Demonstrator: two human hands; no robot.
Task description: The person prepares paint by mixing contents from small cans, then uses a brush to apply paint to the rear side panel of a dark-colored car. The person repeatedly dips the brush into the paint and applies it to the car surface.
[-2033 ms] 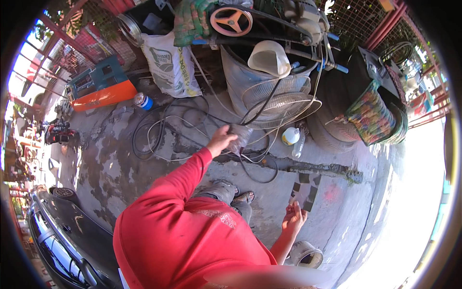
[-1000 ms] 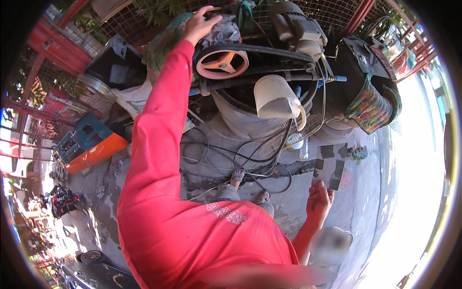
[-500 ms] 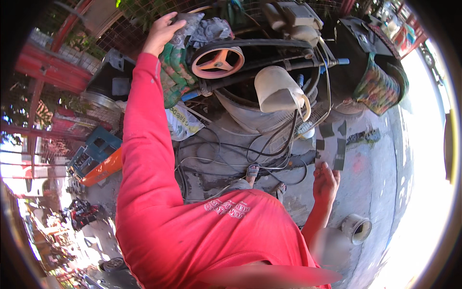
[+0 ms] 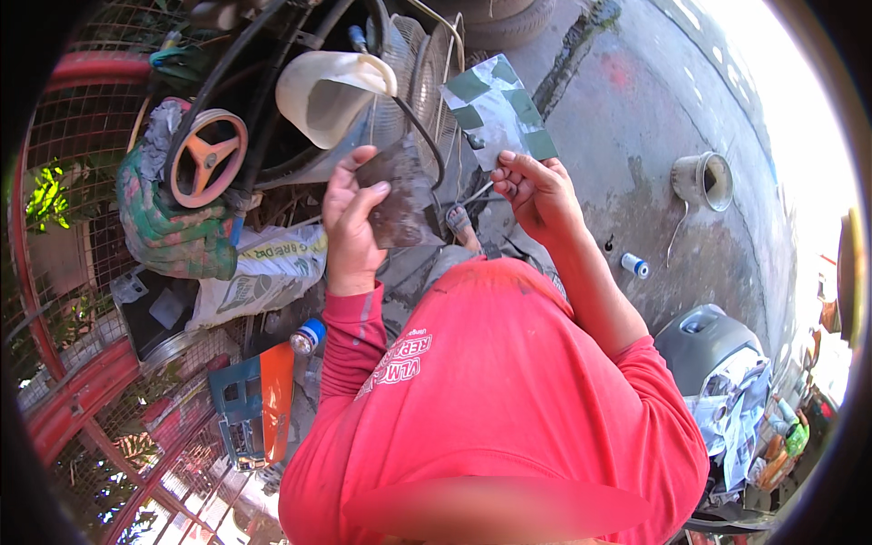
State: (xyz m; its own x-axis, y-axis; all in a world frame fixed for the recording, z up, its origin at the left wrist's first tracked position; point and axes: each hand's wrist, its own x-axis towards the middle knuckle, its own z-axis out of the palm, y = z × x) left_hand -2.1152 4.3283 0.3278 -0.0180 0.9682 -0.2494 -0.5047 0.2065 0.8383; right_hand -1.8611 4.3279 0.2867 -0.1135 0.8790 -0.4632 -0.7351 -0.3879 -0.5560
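Just below a white plastic pitcher in the head view, a person in a red long-sleeved shirt grips a dark, brownish sheet with the left hand. The sheet rises on the right side of that hand, its left edge caught between thumb and fingers; the thumb lies on the near face, and the gap is narrow, no wider than the thin sheet. How far the fingers reach behind it cannot be told.

To the right of the pitcher, a pale sheet with dark green patches tilts up from the right hand. It stands beyond the fingertips, its lower edge pinched between the thumb and a finger, with the other fingers curled beneath. The two sheets are apart.

Left of the pitcher and somewhat lower sits an orange spoked wheel, with a green patterned cloth bundle beside it. A white printed sack slumps below and to the pitcher's left. Wire fan guards stand just to its right, and a pale bucket lies on the concrete well off to its right.
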